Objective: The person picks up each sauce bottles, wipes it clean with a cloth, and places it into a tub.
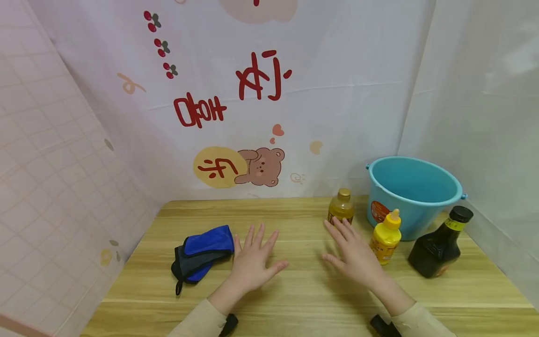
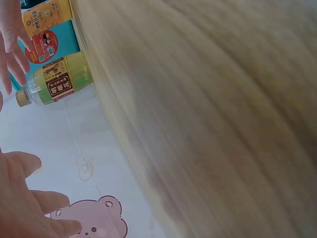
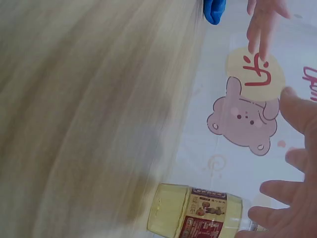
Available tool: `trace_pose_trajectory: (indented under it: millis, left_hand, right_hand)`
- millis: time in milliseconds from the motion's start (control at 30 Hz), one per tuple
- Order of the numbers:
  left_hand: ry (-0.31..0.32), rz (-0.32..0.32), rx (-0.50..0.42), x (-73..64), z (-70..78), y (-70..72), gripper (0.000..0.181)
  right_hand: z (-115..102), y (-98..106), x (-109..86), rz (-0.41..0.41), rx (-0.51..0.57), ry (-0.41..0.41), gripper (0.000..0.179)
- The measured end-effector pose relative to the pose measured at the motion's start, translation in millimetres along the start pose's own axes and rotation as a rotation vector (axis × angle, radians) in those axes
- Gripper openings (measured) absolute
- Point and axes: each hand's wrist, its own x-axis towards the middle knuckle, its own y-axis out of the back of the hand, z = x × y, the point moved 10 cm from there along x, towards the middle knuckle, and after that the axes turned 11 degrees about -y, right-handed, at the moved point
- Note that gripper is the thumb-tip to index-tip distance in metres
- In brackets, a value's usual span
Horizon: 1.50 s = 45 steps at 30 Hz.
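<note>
My left hand [image 1: 253, 262] hovers over the table with its fingers spread, just right of a folded blue and grey cloth [image 1: 204, 252]. Nothing is in it. The right hand [image 1: 355, 255], also empty with fingers spread, is held above the table between the middle and the bottles. Behind its fingertips stands an oil bottle [image 1: 342, 206] with a gold cap, partly covered by the fingers in the head view; its label and yellow oil show in the left wrist view [image 2: 62, 79]. Right of the hand is a yellow squeeze bottle [image 1: 386, 238], upright.
A light blue bucket [image 1: 414, 187] stands at the back right. In front of it is a dark sauce bottle [image 1: 440, 243] with a black cap. A printed white sheet [image 1: 328, 107] hangs behind the wooden table [image 1: 294, 299], and a checked sheet [image 1: 50, 187] is on the left.
</note>
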Motion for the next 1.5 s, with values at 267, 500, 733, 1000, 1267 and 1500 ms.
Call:
trace_pose_trajectory:
  millis: [267, 500, 733, 1000, 1267, 1500]
  left_hand:
    - [-0.039, 0.104, -0.056, -3.0, -1.8, 10.7, 0.078]
    - [-0.067, 0.222, -0.062, -8.4, -3.6, 26.7, 0.069]
    - [-0.064, 0.307, -0.041, -13.4, -10.2, 41.4, 0.062]
    - [-0.055, 0.398, -0.033, -16.8, -24.2, 56.6, 0.055]
    - [-0.041, 0.424, -0.055, -22.3, -37.0, 68.5, 0.050]
    - [-0.013, 0.411, -0.064, -30.2, -52.9, 70.9, 0.049]
  right_hand:
    - [11, 16, 5.7, 0.139, 0.109, -0.031, 0.077]
    - [18, 31, 9.7, 0.259, 0.169, -0.040, 0.071]
    - [14, 46, 19.6, 0.345, 0.182, -0.002, 0.068]
    - [14, 58, 35.3, 0.393, 0.196, -0.010, 0.064]
    - [23, 62, 51.6, 0.407, 0.177, -0.047, 0.060]
    - [32, 60, 63.0, 0.382, 0.200, -0.134, 0.060]
